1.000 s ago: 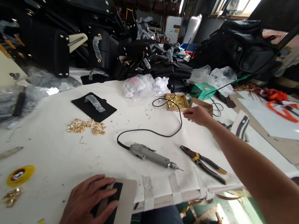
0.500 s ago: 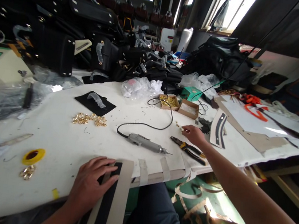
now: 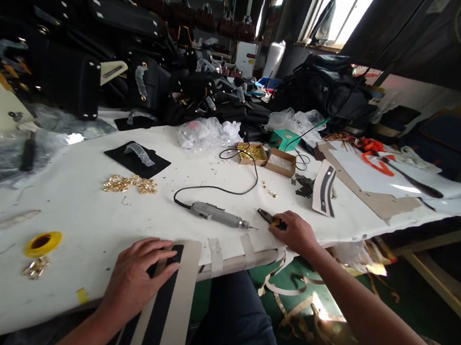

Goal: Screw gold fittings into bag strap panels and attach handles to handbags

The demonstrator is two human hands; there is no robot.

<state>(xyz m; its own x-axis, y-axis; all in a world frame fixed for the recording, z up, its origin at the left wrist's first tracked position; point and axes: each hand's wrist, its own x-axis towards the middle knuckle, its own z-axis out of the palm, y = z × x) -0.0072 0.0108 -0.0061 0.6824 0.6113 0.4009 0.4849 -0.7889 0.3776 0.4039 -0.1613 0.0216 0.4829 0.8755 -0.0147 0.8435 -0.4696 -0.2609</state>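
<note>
My left hand [image 3: 138,273] lies over a beige strip with black bands [image 3: 158,316] at the near table edge. Its fingers are stretched out and apart, with fingertips and thumb on the end of one black band. On the right, my right hand [image 3: 294,232] is closed over the yellow-and-black handles of the pliers [image 3: 265,216]; the jaws point left, and the hand hides most of the handles. A grey electric screwdriver [image 3: 218,214] with a black cord lies left of the pliers. A few small gold fittings [image 3: 270,189] sit beyond the pliers.
Gold hardware [image 3: 129,183] lies in a pile near a black panel [image 3: 136,159]. Small boxes [image 3: 280,162] stand farther back. Yellow tape [image 3: 43,243] is at left, and a curved beige-and-black strip [image 3: 325,188] at right. Black bags [image 3: 73,72] are heaped behind.
My right hand has moved from the small gold fittings back toward me and onto the pliers' handles. My left hand stays on the strip. The whole view has shifted slightly.
</note>
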